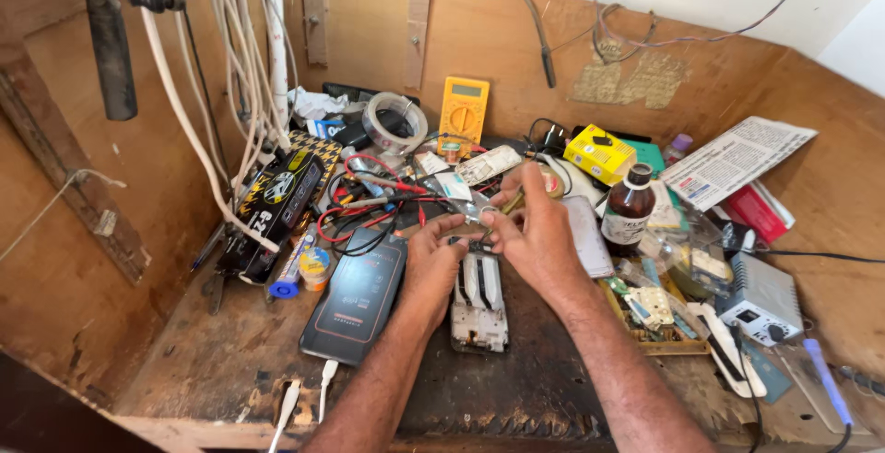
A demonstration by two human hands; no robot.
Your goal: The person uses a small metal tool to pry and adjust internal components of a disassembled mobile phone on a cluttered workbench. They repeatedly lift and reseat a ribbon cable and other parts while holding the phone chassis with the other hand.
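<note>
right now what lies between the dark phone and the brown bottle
In the head view, both hands, left and right, over an opened phone frame.

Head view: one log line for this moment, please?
left hand: steadies opened white phone frame | right hand: pinches small part above it | surface: scorched wooden bench

Both hands meet above an opened white phone frame [479,304] that lies on the dark, worn wooden bench [230,361]. The left hand [433,264] touches the upper end of the frame. The right hand [533,232] pinches a small part which is too small to tell. A black flat phone [355,296] lies just beside on the left, a brown glass bottle [630,206] stands on the right, and a yellow multimeter [463,114] leans at the back wall.
</note>
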